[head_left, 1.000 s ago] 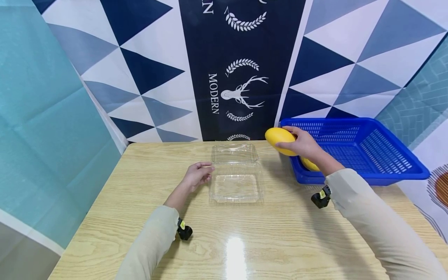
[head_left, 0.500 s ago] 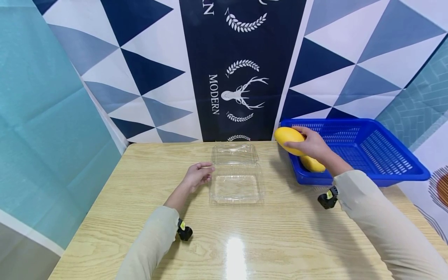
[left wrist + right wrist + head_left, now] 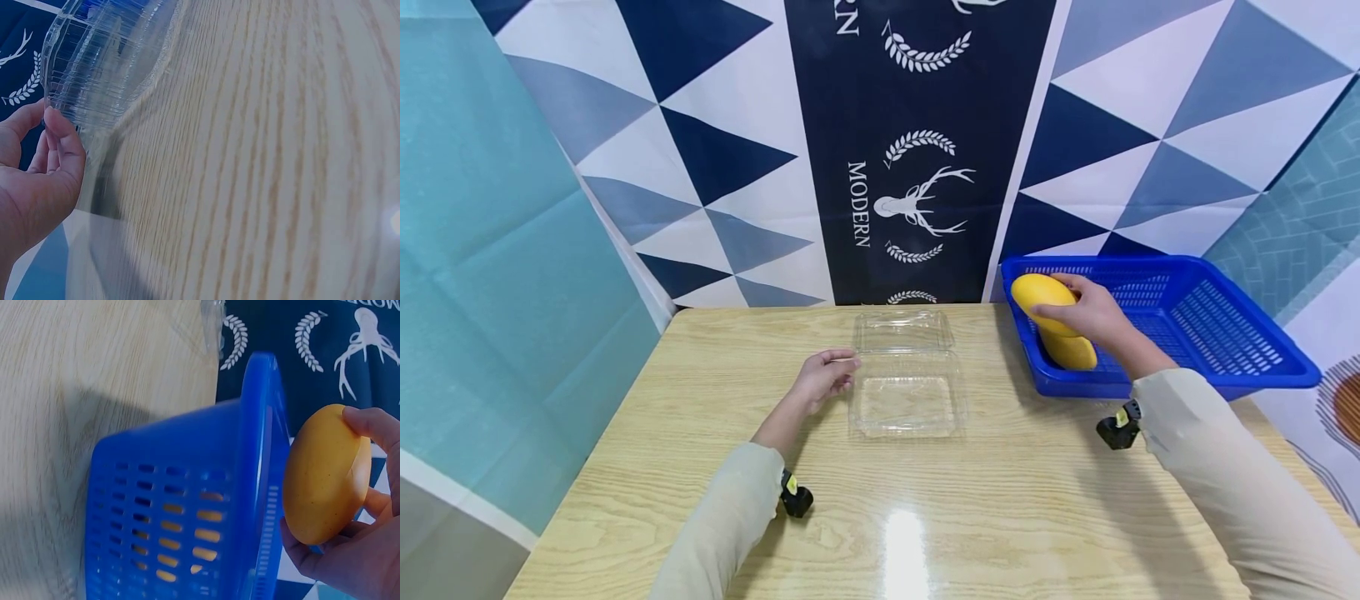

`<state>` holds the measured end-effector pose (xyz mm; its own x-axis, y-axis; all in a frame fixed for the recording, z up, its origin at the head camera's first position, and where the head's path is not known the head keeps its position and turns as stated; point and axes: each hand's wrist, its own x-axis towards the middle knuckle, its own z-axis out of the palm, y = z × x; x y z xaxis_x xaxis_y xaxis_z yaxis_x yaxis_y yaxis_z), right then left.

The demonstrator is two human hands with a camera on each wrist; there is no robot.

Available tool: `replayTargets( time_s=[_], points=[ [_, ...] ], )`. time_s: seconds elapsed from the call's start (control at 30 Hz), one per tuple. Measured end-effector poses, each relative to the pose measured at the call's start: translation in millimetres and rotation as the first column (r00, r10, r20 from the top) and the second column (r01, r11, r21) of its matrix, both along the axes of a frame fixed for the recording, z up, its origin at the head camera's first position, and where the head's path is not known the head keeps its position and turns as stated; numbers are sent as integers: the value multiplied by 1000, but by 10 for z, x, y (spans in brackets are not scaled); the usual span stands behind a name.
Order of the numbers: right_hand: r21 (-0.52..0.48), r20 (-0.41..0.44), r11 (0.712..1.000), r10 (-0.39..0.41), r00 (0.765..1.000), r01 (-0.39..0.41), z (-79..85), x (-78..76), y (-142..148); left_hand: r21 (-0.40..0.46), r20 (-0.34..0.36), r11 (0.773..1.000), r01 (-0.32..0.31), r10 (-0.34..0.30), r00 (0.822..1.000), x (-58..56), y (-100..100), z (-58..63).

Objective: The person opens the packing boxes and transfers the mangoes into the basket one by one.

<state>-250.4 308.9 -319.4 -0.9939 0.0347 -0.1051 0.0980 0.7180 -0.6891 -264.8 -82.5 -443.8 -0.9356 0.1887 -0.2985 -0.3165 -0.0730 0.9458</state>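
My right hand (image 3: 1092, 310) grips a yellow mango (image 3: 1041, 298) above the left end of the blue plastic basket (image 3: 1240, 385). A second mango (image 3: 1067, 352) lies inside the basket just below, partly covered by the held one. In the right wrist view, the thumb and fingers curl round the held mango (image 3: 326, 475), which is raised past the basket rim (image 3: 256, 425). My left hand (image 3: 823, 379) is at the left side of an open clear plastic clamshell container (image 3: 906, 429). Its thumb and fingers pinch the container's edge in the left wrist view.
Everything stands on a wood-grain table (image 3: 700, 350). The container's lid (image 3: 902, 331) is folded back towards the patterned cloth backdrop (image 3: 917, 108). The basket sits at the table's right, close to that backdrop.
My right hand has moved right with the mango, from beside the basket's left rim to over its inside. More of the lower mango shows. My left hand and the container stay still.
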Motion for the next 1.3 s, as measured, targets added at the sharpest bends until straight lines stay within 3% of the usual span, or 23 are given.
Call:
replayTargets(
  time_s=[1.3],
  points=[
    [12, -5, 990, -140, 990, 140, -203, 38, 520, -2, -4, 1000, 0, 0, 1000, -10, -5, -15]
  ],
)
